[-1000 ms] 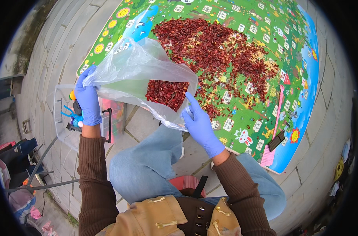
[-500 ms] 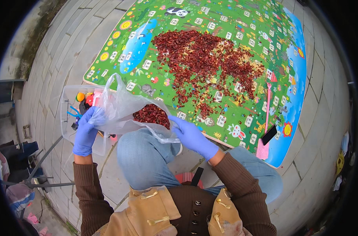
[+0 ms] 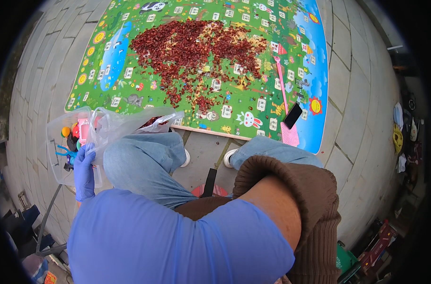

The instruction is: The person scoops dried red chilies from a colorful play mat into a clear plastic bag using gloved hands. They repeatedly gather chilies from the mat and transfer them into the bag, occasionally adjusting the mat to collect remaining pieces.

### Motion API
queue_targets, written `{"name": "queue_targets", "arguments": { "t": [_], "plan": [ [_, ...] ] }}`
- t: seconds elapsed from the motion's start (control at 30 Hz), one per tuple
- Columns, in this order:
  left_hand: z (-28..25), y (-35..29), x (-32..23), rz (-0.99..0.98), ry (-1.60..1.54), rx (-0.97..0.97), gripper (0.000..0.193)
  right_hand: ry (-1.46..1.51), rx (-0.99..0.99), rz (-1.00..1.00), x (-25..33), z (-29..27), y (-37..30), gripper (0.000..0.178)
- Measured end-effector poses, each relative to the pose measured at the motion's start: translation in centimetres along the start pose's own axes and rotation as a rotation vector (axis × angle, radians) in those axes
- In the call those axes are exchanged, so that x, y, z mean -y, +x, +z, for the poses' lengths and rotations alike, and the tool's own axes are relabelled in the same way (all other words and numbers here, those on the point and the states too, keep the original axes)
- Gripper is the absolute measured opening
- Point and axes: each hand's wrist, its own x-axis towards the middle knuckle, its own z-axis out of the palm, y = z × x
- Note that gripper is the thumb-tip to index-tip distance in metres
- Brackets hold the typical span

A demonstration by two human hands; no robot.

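Head: mat point(image 3: 151, 90) on paving point(image 3: 359, 109), bag point(image 3: 123, 127) near.

Grey stone-slab flr point(image 3: 362, 90), joints vis.; even light; misc. clutter point(image 3: 397, 138) at L & R edges.

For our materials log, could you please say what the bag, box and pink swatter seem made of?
Bag: probably thin, glossy plastic film, being translucent and creased. Box: likely rigid, smooth plastic, with see-through walls. Pink swatter: perhaps moulded plastic, evenly coloured; finish unclear.
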Motion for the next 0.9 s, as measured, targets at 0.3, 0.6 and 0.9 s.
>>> {"name": "queue_targets", "arguments": {
  "t": [0.3, 0.6, 0.9],
  "plan": [
    [6.3, -1.1, -5.2, 0.287, 0.046, -0.137, 0.022, -0.175, 0.002, -0.053, 4.3, 1.8, -3.2, 0.023],
    [6.8, -1.5, -6.6, 0.384, 0.063, -0.227, 0.017, -0.420, -0.168, 0.396, -0.6, 5.1, -12.7, 0.028],
    [0.5, -2.6, -2.5, 0.232, 0.200, -0.344, 0.025, -0.245, -0.242, 1.086, -16.3, 8.0, -22.9, 0.038]
  ]
}}
